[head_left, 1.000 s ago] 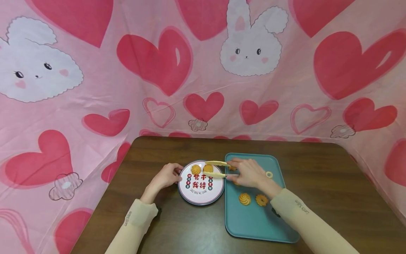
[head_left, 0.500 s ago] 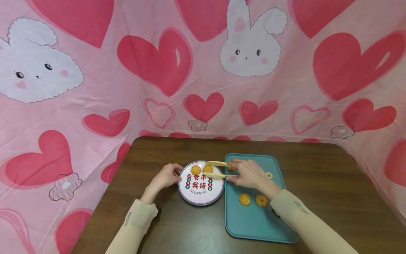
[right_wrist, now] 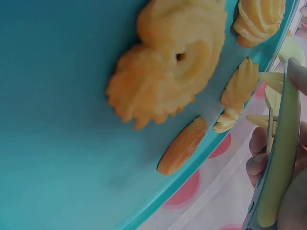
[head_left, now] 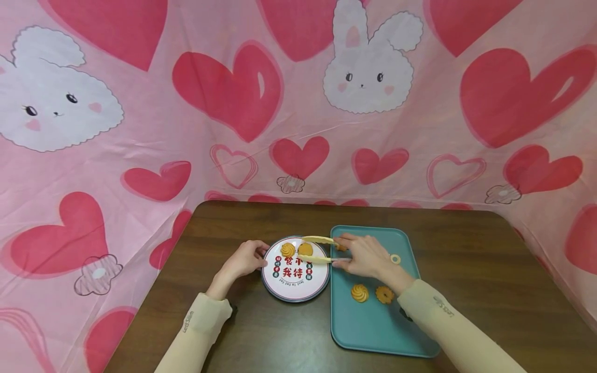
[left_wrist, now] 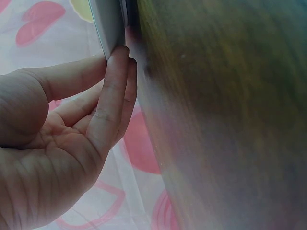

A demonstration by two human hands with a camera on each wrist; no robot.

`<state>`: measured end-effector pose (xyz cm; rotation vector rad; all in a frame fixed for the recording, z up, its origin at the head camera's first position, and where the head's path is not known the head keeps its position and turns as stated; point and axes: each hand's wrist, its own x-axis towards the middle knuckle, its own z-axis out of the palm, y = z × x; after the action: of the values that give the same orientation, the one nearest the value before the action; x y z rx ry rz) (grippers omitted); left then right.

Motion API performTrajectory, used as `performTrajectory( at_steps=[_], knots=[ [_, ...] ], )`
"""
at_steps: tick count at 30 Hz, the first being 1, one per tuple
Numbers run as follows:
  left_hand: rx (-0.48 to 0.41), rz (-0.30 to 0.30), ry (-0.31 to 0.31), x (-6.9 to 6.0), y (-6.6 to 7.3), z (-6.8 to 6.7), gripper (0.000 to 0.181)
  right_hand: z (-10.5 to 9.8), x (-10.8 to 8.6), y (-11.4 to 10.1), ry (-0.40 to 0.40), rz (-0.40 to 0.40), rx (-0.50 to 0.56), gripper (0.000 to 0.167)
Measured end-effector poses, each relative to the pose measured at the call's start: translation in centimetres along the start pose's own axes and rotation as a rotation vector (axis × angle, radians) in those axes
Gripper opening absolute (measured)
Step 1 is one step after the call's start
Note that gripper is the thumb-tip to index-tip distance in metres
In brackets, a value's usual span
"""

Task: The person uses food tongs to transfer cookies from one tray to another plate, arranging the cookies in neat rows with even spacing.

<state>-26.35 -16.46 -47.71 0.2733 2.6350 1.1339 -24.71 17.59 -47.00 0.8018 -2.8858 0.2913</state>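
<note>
My left hand (head_left: 244, 258) pinches the left rim of a round white plate (head_left: 296, 291) with red lettering; the left wrist view shows the thumb and fingers on the plate edge (left_wrist: 109, 24). In my right hand (head_left: 366, 254) I hold pale yellow tongs (head_left: 315, 258), their arms spread over the plate's far right part. Between the tong tips lies a round cookie (head_left: 305, 249). Just left of it, a swirl cookie (head_left: 287, 249) rests on the plate. The right wrist view catches the tongs (right_wrist: 284, 153) at its right edge, fingers around them.
A teal tray (head_left: 382, 331) stands right of the plate, under my right hand. On it lie a swirl cookie (head_left: 359, 293), a flower-shaped cookie (head_left: 384, 295) and a pale ring cookie (head_left: 395, 258). Another cookie (head_left: 342, 247) is partly covered by my right hand. Heart-printed cloth (head_left: 298, 119) hangs behind the table.
</note>
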Motion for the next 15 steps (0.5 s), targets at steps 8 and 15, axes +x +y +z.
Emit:
performTrajectory(
  at_steps=[8, 15],
  knots=[
    [0.004, -0.001, 0.001, -0.06, 0.09, 0.0, 0.038, 0.04, 0.02, 0.03, -0.012, 0.006, -0.003, 0.07],
    [0.006, -0.006, -0.002, 0.0, 0.03, 0.01, 0.038, 0.01, 0.01, 0.03, -0.022, 0.013, -0.001, 0.071]
  ],
)
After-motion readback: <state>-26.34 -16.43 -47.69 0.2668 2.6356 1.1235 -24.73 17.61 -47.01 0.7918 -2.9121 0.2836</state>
